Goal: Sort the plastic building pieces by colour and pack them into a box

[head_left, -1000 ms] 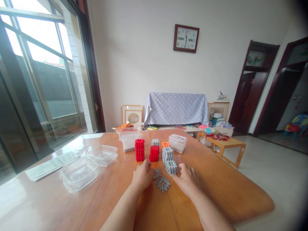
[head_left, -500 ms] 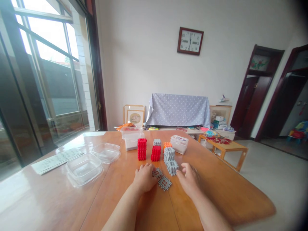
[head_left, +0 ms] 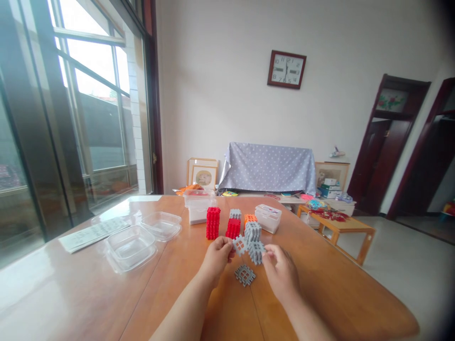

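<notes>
My left hand [head_left: 216, 255] pinches a flat grey grid tile [head_left: 240, 245] and holds it just above the wooden table [head_left: 106, 289]. My right hand [head_left: 280, 270] grips a grey block of joined tiles [head_left: 256, 251], close against that tile. Another loose grey tile [head_left: 245, 275] lies flat on the table between my wrists. Behind my hands stand a tall red stack [head_left: 213, 222], a shorter red block [head_left: 233, 228], a grey stack [head_left: 252, 231], a small grey block [head_left: 235, 214] and an orange block [head_left: 250, 218].
Two clear plastic trays [head_left: 131, 246] and a printed sheet [head_left: 93, 233] lie on the left. Two lidded white boxes [head_left: 268, 218] stand behind the blocks. Beyond the table are a low wooden stool [head_left: 337, 221], a covered cabinet [head_left: 268, 163] and a large window [head_left: 71, 109].
Both hands rose off the table: the left picked up one grey tile, the right lifted the grey block. One tile stays flat on the table. The camera tilted down slightly.
</notes>
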### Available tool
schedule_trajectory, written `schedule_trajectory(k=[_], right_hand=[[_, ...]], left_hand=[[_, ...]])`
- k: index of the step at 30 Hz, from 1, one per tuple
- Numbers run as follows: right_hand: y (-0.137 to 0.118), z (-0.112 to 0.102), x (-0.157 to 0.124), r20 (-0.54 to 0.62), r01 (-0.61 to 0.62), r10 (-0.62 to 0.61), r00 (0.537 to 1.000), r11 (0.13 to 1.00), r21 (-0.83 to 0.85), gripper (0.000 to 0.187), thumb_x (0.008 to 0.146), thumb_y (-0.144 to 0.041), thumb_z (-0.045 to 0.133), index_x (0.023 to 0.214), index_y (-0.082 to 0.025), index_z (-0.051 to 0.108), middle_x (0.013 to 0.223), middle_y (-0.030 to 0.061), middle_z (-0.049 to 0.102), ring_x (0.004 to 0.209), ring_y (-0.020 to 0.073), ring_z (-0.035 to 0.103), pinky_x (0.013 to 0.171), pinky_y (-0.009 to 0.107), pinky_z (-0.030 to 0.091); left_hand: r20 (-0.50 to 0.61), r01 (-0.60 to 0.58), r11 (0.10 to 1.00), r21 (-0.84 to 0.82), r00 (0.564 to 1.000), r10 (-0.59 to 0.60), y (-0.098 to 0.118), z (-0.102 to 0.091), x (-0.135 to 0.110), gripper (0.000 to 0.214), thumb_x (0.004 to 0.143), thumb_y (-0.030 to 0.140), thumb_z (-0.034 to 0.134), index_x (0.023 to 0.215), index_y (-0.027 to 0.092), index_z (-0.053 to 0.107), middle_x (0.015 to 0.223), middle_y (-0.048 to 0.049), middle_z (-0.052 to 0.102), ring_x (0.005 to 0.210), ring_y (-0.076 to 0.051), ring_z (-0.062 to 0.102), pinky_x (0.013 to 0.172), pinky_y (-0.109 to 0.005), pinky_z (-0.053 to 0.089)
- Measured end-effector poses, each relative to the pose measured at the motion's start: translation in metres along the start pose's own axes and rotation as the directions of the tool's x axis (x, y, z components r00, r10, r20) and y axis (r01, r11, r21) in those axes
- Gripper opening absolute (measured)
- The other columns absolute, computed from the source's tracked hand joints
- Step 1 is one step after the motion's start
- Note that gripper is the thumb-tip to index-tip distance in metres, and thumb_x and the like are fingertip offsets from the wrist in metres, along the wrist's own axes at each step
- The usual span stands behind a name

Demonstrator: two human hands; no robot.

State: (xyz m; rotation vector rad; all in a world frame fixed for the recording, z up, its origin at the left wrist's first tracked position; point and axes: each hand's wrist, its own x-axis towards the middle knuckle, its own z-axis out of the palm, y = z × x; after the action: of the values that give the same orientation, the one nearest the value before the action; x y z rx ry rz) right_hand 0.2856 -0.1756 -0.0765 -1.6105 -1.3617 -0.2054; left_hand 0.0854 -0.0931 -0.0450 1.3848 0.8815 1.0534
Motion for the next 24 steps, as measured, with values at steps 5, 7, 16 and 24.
schedule_trajectory(k=[5,7,16,24], right_hand=[[-0.018,-0.002,-0.003,0.045,0.15,-0.154,0.987,0.986,0.074,0.016,0.093,-0.033,0.053,0.098,-0.023,0.064,0.092,0.0042,0.067,0.09,0.0212,0.061,0.082,0.033,0.047],[-0.023,-0.001,-0.004,0.069,0.186,-0.193,0.979,0.978,0.091,0.014,0.094,-0.032,0.053,0.094,-0.023,0.063,0.088,0.0034,0.066,0.087,0.0204,0.061,0.079,0.032,0.046],[-0.033,0.0,-0.005,0.167,0.09,-0.124,0.978,0.976,0.196,0.026,0.098,-0.042,0.049,0.089,-0.023,0.064,0.083,0.0024,0.068,0.078,0.0184,0.062,0.07,0.026,0.046],[-0.02,0.007,-0.006,0.087,0.027,-0.04,0.995,0.989,0.147,0.027,0.094,-0.045,0.052,0.097,-0.023,0.067,0.089,0.004,0.073,0.08,0.0187,0.068,0.071,0.026,0.051]], left_hand=[[0.09,0.173,0.911,-0.375,0.985,-0.15,0.004,0.011,-0.007,0.021,0.078,0.031,0.07,0.085,0.016,0.057,0.076,-0.004,0.066,0.065,-0.011,0.061,0.063,-0.021,0.047],[0.101,0.214,0.882,-0.421,0.977,-0.189,0.005,0.012,-0.007,0.023,0.078,0.032,0.072,0.087,0.015,0.059,0.078,-0.006,0.068,0.065,-0.011,0.062,0.062,-0.021,0.049],[0.203,0.316,0.819,-0.479,0.948,-0.247,0.006,0.013,-0.009,0.017,0.077,0.016,0.071,0.088,0.014,0.058,0.086,-0.0115,0.073,0.067,-0.012,0.067,0.06,-0.019,0.051],[0.245,0.35,0.792,-0.5,0.934,-0.258,0.007,0.016,-0.01,0.014,0.077,0.012,0.069,0.086,0.014,0.059,0.085,-0.0122,0.074,0.065,-0.012,0.068,0.059,-0.019,0.053]])
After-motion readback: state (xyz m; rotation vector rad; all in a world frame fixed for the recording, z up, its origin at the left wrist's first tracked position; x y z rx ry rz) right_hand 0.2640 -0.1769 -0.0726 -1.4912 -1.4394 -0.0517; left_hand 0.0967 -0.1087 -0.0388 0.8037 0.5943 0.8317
